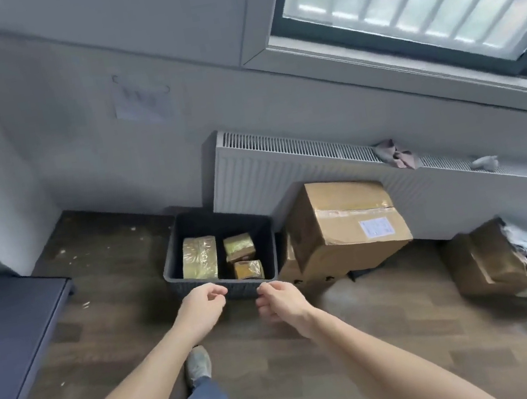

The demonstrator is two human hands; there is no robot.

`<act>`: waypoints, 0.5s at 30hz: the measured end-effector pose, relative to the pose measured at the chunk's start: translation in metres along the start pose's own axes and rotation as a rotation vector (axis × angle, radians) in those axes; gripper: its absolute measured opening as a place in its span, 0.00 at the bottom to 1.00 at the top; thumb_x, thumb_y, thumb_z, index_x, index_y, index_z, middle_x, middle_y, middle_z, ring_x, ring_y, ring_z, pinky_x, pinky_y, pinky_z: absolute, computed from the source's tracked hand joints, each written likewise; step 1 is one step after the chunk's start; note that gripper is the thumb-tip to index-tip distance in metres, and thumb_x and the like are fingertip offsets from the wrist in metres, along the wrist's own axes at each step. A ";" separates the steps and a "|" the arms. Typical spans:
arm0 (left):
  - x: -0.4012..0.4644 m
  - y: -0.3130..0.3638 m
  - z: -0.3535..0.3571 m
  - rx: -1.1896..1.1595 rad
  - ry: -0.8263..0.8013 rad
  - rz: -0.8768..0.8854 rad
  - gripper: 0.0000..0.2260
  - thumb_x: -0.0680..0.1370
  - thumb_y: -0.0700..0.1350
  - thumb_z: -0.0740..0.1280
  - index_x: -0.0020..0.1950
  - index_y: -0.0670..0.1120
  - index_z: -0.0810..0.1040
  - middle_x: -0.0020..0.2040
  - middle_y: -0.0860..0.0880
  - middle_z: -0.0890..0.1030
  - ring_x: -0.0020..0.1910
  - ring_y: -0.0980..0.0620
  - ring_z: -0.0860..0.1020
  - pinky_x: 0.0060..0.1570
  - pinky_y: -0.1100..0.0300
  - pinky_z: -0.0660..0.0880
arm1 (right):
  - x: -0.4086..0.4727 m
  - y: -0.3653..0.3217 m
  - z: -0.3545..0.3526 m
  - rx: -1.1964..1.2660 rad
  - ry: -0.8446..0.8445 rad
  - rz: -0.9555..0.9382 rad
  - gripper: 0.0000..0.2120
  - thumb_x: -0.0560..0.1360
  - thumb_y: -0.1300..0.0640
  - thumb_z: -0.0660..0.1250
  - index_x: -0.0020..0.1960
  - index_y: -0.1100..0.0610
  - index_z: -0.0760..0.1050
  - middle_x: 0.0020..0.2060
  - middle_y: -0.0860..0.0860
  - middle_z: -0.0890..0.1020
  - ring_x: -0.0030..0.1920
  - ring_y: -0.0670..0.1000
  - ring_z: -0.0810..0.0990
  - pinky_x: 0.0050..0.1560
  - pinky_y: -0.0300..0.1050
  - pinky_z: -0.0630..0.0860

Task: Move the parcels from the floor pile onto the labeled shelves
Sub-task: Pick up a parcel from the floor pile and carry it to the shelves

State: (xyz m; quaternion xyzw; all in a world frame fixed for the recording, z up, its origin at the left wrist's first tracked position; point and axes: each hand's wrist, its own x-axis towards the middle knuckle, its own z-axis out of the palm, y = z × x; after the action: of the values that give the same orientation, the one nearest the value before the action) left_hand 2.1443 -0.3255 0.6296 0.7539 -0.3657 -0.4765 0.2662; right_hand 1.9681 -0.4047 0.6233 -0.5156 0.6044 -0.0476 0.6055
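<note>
Three parcels (199,258) beyond both hands (202,303)

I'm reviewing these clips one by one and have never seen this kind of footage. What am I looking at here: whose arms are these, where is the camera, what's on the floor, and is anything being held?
There is no machine here. A person wears a wide-angle camera on the head, looking forward and down, so the two bare arms are their own. The left hand and right hand reach towards the near rim of a dark bin standing on the wooden floor. Neither has a grip on anything; the fingers hang loosely curled. In the bin lie three small parcels wrapped in shiny tape: a larger one and two smaller ones. Right of the bin a big cardboard box leans by the radiator, under a window.
</note>
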 end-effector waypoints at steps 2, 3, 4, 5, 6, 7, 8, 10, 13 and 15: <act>0.046 0.012 -0.005 -0.033 -0.024 -0.035 0.07 0.80 0.46 0.63 0.54 0.56 0.79 0.54 0.52 0.82 0.50 0.55 0.81 0.44 0.62 0.74 | 0.045 -0.013 -0.013 -0.012 0.005 0.084 0.12 0.83 0.49 0.58 0.48 0.53 0.76 0.40 0.50 0.79 0.36 0.49 0.78 0.45 0.46 0.73; 0.066 0.017 -0.008 -0.040 -0.044 -0.054 0.07 0.80 0.46 0.63 0.54 0.56 0.79 0.54 0.53 0.82 0.50 0.55 0.81 0.44 0.62 0.74 | 0.066 -0.020 -0.019 -0.038 0.000 0.114 0.13 0.84 0.49 0.57 0.50 0.54 0.77 0.41 0.51 0.79 0.38 0.50 0.78 0.44 0.46 0.73; 0.085 0.021 -0.012 -0.044 -0.071 -0.073 0.07 0.81 0.46 0.63 0.55 0.55 0.79 0.54 0.54 0.82 0.49 0.56 0.81 0.44 0.63 0.74 | 0.090 -0.028 -0.025 -0.062 -0.010 0.132 0.14 0.85 0.49 0.57 0.51 0.55 0.77 0.41 0.51 0.79 0.39 0.51 0.78 0.43 0.45 0.73; 0.104 0.025 -0.017 -0.047 -0.091 -0.091 0.08 0.81 0.46 0.62 0.56 0.55 0.79 0.54 0.54 0.82 0.49 0.57 0.82 0.43 0.64 0.74 | 0.113 -0.038 -0.030 -0.079 -0.019 0.143 0.14 0.85 0.49 0.57 0.51 0.56 0.76 0.41 0.52 0.79 0.39 0.51 0.77 0.41 0.44 0.73; 0.123 0.028 -0.022 -0.047 -0.096 -0.108 0.08 0.81 0.46 0.62 0.56 0.54 0.79 0.54 0.54 0.81 0.48 0.58 0.82 0.42 0.66 0.73 | 0.136 -0.046 -0.035 -0.093 -0.021 0.158 0.14 0.85 0.49 0.57 0.51 0.56 0.76 0.41 0.51 0.79 0.38 0.50 0.76 0.39 0.43 0.72; 0.141 0.031 -0.028 -0.042 -0.092 -0.128 0.08 0.81 0.46 0.62 0.57 0.53 0.79 0.55 0.54 0.81 0.48 0.58 0.82 0.41 0.67 0.71 | 0.158 -0.053 -0.039 -0.108 -0.017 0.170 0.13 0.85 0.49 0.57 0.51 0.55 0.76 0.41 0.51 0.79 0.38 0.50 0.76 0.38 0.42 0.71; 0.160 0.033 -0.032 -0.041 -0.082 -0.150 0.09 0.81 0.46 0.62 0.58 0.53 0.80 0.56 0.53 0.81 0.48 0.58 0.82 0.40 0.68 0.70 | 0.178 -0.059 -0.042 -0.127 -0.017 0.177 0.13 0.84 0.49 0.57 0.51 0.55 0.76 0.41 0.50 0.79 0.39 0.50 0.76 0.38 0.42 0.71; 0.198 0.037 -0.039 -0.030 -0.057 -0.197 0.09 0.81 0.45 0.62 0.58 0.52 0.80 0.56 0.52 0.82 0.49 0.56 0.82 0.42 0.66 0.71 | 0.217 -0.069 -0.048 -0.155 -0.045 0.185 0.13 0.84 0.48 0.57 0.51 0.54 0.75 0.41 0.50 0.78 0.40 0.51 0.77 0.40 0.43 0.72; 0.261 0.046 -0.038 -0.034 -0.044 -0.253 0.09 0.81 0.44 0.61 0.55 0.54 0.80 0.55 0.54 0.82 0.50 0.56 0.81 0.48 0.61 0.74 | 0.283 -0.078 -0.057 -0.275 -0.082 0.187 0.17 0.83 0.48 0.56 0.52 0.58 0.77 0.41 0.53 0.80 0.42 0.53 0.78 0.47 0.48 0.75; 0.303 0.047 -0.030 -0.063 -0.012 -0.273 0.09 0.81 0.46 0.62 0.55 0.53 0.80 0.54 0.55 0.82 0.51 0.56 0.82 0.54 0.58 0.76 | 0.332 -0.079 -0.061 -0.356 -0.112 0.196 0.16 0.82 0.48 0.56 0.51 0.58 0.77 0.43 0.54 0.82 0.45 0.55 0.81 0.50 0.50 0.79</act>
State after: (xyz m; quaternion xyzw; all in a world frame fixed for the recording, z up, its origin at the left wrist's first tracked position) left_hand 2.2422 -0.5952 0.5182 0.7851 -0.2460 -0.5240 0.2203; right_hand 2.0531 -0.7018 0.4671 -0.5549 0.6160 0.1480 0.5391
